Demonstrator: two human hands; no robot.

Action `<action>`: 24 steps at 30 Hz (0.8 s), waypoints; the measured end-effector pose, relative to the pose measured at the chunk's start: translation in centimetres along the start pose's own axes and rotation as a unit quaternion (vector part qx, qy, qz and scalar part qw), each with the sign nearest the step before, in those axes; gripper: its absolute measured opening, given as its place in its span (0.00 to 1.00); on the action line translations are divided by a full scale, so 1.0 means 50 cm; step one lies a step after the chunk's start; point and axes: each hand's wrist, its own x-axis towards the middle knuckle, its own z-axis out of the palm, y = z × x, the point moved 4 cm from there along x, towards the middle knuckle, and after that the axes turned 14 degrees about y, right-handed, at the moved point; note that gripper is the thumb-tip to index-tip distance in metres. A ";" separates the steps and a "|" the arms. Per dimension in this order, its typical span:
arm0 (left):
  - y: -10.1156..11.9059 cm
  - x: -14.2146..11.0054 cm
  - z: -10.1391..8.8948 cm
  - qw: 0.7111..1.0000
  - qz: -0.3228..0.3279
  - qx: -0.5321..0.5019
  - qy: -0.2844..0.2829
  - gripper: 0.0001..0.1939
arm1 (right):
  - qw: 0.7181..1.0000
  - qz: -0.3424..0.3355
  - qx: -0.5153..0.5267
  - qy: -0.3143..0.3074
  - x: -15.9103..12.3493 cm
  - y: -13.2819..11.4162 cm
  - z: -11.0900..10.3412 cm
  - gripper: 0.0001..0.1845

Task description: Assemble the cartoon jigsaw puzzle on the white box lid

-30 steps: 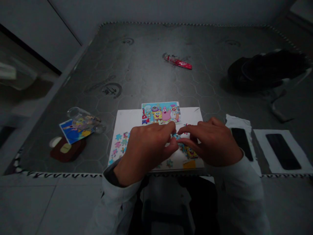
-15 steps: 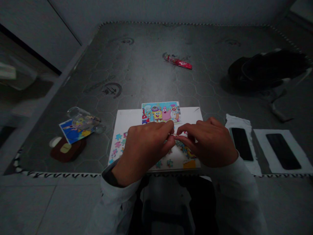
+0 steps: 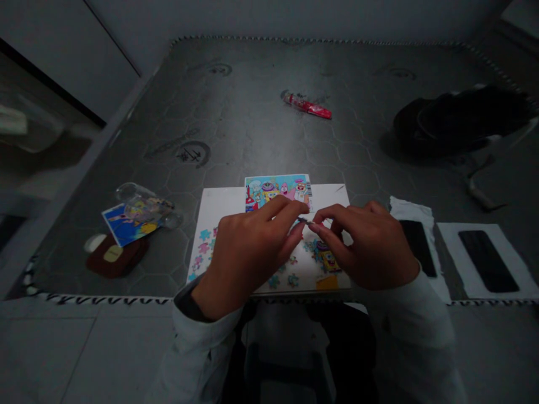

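Between left hand (image 3: 250, 252) and right hand (image 3: 370, 246), a puzzle piece (image 3: 302, 220), barely visible.

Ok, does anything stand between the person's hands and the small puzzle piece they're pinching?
Nothing visible: the left hand and right hand touch the puzzle piece directly, though they hide part of it.

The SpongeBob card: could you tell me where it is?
In the head view, the SpongeBob card lies on the white board's far edge, beyond the left hand.
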 end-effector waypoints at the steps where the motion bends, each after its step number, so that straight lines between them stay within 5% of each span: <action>1: 0.000 0.000 -0.002 1.000 0.001 -0.004 0.011 0.09 | 1.000 0.008 0.005 0.001 0.000 0.001 0.000 0.14; 6: -0.004 -0.004 -0.009 0.999 0.003 -0.022 0.041 0.09 | 1.000 0.025 0.016 0.004 0.001 0.002 -0.001 0.13; 16: -0.012 -0.006 -0.009 1.000 0.010 0.003 0.003 0.14 | 1.000 0.015 0.007 -0.002 0.001 0.000 0.000 0.15; 24: -0.014 -0.010 0.007 0.996 0.021 -0.011 -0.084 0.13 | 0.999 -0.036 -0.015 -0.024 -0.002 0.000 0.012 0.18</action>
